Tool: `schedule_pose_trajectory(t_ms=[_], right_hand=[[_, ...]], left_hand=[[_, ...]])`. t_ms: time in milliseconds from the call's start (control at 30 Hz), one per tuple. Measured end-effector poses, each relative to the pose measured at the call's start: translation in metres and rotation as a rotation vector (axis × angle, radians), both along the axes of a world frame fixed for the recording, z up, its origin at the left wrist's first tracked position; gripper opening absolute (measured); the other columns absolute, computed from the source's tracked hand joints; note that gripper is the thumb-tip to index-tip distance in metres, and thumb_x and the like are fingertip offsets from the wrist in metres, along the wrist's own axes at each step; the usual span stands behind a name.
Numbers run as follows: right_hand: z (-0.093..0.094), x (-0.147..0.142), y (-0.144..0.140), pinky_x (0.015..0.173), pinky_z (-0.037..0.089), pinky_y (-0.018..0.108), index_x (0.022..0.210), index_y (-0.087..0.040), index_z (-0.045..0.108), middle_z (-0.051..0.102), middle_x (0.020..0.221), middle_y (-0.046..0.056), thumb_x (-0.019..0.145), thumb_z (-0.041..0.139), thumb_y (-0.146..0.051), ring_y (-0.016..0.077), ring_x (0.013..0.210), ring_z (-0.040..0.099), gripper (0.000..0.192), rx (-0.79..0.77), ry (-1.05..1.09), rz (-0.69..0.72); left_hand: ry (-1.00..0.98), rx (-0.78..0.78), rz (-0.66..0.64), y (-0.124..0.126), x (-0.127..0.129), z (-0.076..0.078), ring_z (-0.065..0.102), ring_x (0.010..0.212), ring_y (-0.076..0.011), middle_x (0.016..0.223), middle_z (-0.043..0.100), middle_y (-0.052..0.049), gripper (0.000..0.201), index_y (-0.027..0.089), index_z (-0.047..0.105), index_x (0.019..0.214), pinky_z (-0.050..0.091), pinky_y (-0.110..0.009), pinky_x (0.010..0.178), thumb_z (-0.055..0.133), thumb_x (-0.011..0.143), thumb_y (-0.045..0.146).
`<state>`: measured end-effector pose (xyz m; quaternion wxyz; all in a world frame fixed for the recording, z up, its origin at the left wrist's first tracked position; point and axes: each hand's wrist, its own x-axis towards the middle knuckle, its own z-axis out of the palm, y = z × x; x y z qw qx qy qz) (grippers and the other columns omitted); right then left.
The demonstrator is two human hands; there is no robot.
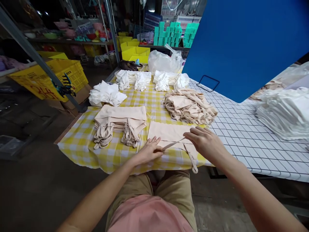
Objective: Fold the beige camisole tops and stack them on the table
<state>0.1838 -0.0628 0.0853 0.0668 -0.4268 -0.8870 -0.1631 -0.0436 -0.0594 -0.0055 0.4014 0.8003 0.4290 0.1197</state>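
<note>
A beige fabric garment (166, 131) lies flat at the near edge of the yellow-checked tablecloth (79, 141). My left hand (149, 151) presses on its lower left part and pinches one end of a thin beige strap (173, 143). My right hand (205, 141) grips the other end of that strap, pulled taut between both hands. Another strap hangs off the table edge below my right hand. A neat stack of folded beige garments (120, 124) sits to the left. A loose heap of beige garments (189, 106) lies behind.
White folded garments (106, 93) and more white piles (134, 79) line the far side, with a clear plastic bag (164, 61). A white stack (285, 112) rests on the gridded sheet at right. A blue block (241, 42) covers the upper right. Yellow crates (60, 74) stand at left.
</note>
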Motion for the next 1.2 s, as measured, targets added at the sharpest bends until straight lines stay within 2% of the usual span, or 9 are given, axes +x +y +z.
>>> schedule_pose_trajectory(t_ms=[167,233,300,400,533,667,800,933,1200], right_hand=[[-0.022,-0.002,0.031,0.073,0.033,0.033,0.092,-0.016,0.067,0.063,0.09,0.01,0.079,0.046,0.0,0.0227,0.086,0.052,0.03,-0.095,-0.039,-0.07],[-0.034,-0.011,0.032,0.074,0.035,0.034,0.1,-0.016,0.065,0.061,0.102,0.012,0.075,0.045,0.004,0.024,0.092,0.051,0.038,-0.165,-0.008,-0.105],[-0.049,-0.025,0.025,0.074,0.037,0.033,0.107,-0.018,0.062,0.059,0.109,0.011,0.074,0.045,0.003,0.0231,0.095,0.05,0.043,-0.269,0.042,-0.047],[-0.071,-0.047,0.01,0.071,0.039,0.031,0.103,-0.019,0.062,0.059,0.103,0.009,0.08,0.049,-0.007,0.0212,0.09,0.05,0.029,-0.357,0.102,0.064],[-0.092,-0.057,0.007,0.067,0.039,0.03,0.081,-0.016,0.064,0.059,0.085,0.008,0.084,0.051,-0.015,0.0203,0.081,0.048,0.013,-0.292,0.142,0.062],[-0.088,-0.039,0.02,0.065,0.038,0.029,0.076,-0.014,0.062,0.058,0.083,0.009,0.082,0.051,-0.007,0.0201,0.079,0.047,0.015,-0.18,0.082,0.041],[-0.074,-0.007,0.035,0.064,0.036,0.03,0.078,-0.012,0.062,0.057,0.084,0.011,0.081,0.046,-0.003,0.0218,0.08,0.046,0.019,-0.07,-0.019,-0.047],[-0.071,0.02,0.042,0.064,0.035,0.031,0.078,-0.012,0.062,0.056,0.088,0.013,0.078,0.045,0.0,0.0233,0.08,0.045,0.021,-0.002,-0.087,-0.122],[-0.078,0.027,0.037,0.058,0.032,0.027,0.084,-0.013,0.06,0.055,0.079,0.01,0.085,0.043,-0.008,0.021,0.076,0.048,0.018,0.029,-0.072,-0.207]], left_hand=[[-0.157,-0.052,0.123,0.003,0.005,0.001,0.028,0.133,-0.0238,0.134,0.045,-0.008,0.017,0.02,0.071,0.079,0.014,-0.045,0.11,0.056,0.079,0.028],[-0.177,-0.049,0.149,0.003,0.006,-0.002,0.029,0.132,-0.0234,0.133,0.047,-0.007,0.016,0.02,0.07,0.077,0.013,-0.045,0.111,0.055,0.079,0.026],[-0.207,-0.053,0.159,0.003,0.006,-0.005,0.029,0.132,-0.0231,0.131,0.049,-0.005,0.018,0.021,0.071,0.078,0.012,-0.044,0.111,0.055,0.079,0.028],[-0.26,-0.065,0.174,0.004,0.005,-0.007,0.031,0.131,-0.0228,0.129,0.052,-0.004,0.02,0.022,0.071,0.083,0.011,-0.043,0.111,0.053,0.08,0.03],[-0.258,-0.089,0.185,0.004,0.004,-0.005,0.03,0.132,-0.0221,0.132,0.048,-0.007,0.023,0.02,0.071,0.085,0.01,-0.043,0.112,0.051,0.081,0.03],[-0.225,-0.092,0.178,0.004,0.003,-0.004,0.029,0.132,-0.0213,0.132,0.047,-0.009,0.021,0.02,0.072,0.079,0.011,-0.042,0.111,0.053,0.08,0.03],[-0.209,-0.075,0.194,0.003,0.004,-0.006,0.033,0.131,-0.0212,0.131,0.048,-0.006,0.017,0.021,0.071,0.076,0.011,-0.043,0.112,0.055,0.078,0.027],[-0.2,-0.057,0.19,0.002,0.005,-0.008,0.033,0.131,-0.0204,0.131,0.048,-0.004,0.016,0.023,0.071,0.075,0.012,-0.046,0.112,0.055,0.077,0.025],[-0.205,-0.052,0.181,0.001,0.005,-0.008,0.03,0.132,-0.0205,0.132,0.045,-0.006,0.015,0.021,0.071,0.074,0.014,-0.045,0.111,0.056,0.078,0.023]])
